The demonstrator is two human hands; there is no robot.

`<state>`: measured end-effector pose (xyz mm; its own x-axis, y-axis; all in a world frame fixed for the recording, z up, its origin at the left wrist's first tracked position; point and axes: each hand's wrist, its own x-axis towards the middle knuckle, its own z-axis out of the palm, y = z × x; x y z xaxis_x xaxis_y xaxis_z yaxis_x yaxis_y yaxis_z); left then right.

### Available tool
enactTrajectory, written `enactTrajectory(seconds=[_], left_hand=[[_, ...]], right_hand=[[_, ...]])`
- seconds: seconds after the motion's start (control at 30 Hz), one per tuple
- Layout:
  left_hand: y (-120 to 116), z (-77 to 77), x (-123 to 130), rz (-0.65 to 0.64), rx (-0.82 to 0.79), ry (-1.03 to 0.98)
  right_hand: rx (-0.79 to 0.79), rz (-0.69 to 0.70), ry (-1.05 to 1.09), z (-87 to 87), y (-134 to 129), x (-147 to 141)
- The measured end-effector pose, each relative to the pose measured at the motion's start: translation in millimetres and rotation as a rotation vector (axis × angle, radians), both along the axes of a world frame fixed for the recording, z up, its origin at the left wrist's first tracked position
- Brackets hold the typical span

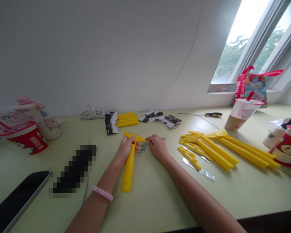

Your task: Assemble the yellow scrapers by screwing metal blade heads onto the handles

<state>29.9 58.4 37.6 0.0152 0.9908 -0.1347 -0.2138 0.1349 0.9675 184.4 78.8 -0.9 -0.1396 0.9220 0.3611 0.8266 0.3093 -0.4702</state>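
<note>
My left hand is wrapped round the neck of a yellow scraper, whose handle points down toward me. A metal blade strip shows along the top of its head. Just right of the head is my right hand, fingers bent and fingertips close together by the scraper's right end; anything between them is too small to make out. Small metal screws lie in a pile between the two hands. To the right are yellow head pieces, clear blade strips and several yellow handles.
Packaged yellow scrapers and black-and-white cards lie near the wall, with a screwdriver right of them. Drink cups stand on the right, a red cup and bottle left. A tablet and cable lie at left.
</note>
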Motion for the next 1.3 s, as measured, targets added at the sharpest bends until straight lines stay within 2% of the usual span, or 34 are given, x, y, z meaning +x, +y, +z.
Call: enactTrajectory(seconds=[0.23,0.43,0.6,0.77,0.87,0.97,1.07,1.13,1.3], left_hand=[[0,0.1,1,0.007,-0.016,0.018],[-1,-0.6,2,-0.001,-0.017,0.029],[-1,-1.5,4,-0.022,-0.024,0.031],[-2,-2.4,4,-0.109,-0.049,0.046],[-5,-2.7,6,-0.184,-0.055,0.064],[-8,-2.8,10,-0.253,-0.049,0.092],[-9,-3.7,14,-0.292,-0.022,0.110],[-9,-4.9,15,-0.303,-0.004,0.108],[-8,-7.7,14,-0.300,0.004,0.114]], right_hand=[[-0.023,-0.043,0.018,0.2,3,1],[-0.135,-0.092,0.082,2.6,6,6],[-0.153,-0.107,0.095,7.1,3,8],[-0.169,-0.124,0.131,6.6,3,14],[-0.110,-0.115,0.288,12.3,1,21],[-0.123,-0.038,0.571,22.9,-7,25],[-0.312,0.199,0.804,30.0,-16,24],[-0.434,0.306,0.858,30.1,-20,21],[-0.511,0.257,0.948,22.7,-20,16]])
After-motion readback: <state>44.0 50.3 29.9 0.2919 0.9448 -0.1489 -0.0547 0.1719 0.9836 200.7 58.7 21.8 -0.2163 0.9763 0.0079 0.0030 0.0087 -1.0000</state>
